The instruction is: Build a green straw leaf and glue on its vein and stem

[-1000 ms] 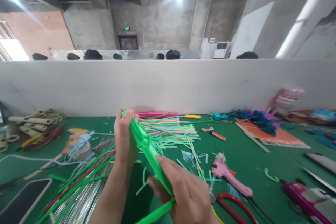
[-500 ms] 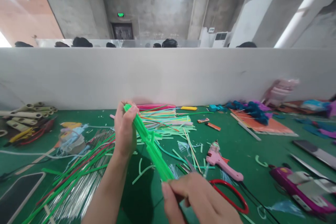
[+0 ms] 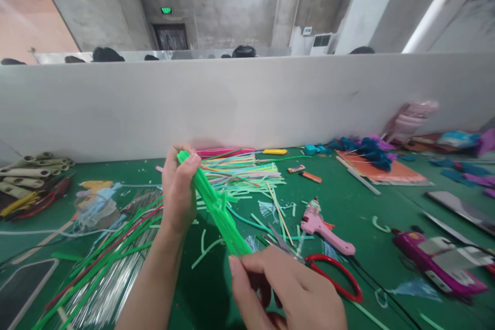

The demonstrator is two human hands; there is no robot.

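The bundle of bright green plastic straw strips [image 3: 216,206] ran slantwise between my two hands above the green felt-covered table [image 3: 348,196]. My left hand [image 3: 177,191] pinched its far end between thumb and fingertips, and my right hand [image 3: 286,289] was closed around its near end, fingers curled under. A second before, my right hand had lain flat along the lower half with one loose green strip sticking out beneath it; half a second on it had slid back to the tip, and the strips looked drawn closer into one tight bundle, which I took to mean they were being squared up. Just beside my right hand lay one pair of red-handled scissors [image 3: 332,276], and past them one pink glue gun [image 3: 325,229]. A second, magenta glue gun [image 3: 439,265] lay well apart to the right. Behind the bundle spread a loose heap of coloured straws [image 3: 240,172], too many to count, and to the left a sheaf of green, red and clear strips [image 3: 112,258]. Two small orange lighters [image 3: 305,172] lay near the white partition wall [image 3: 247,103].
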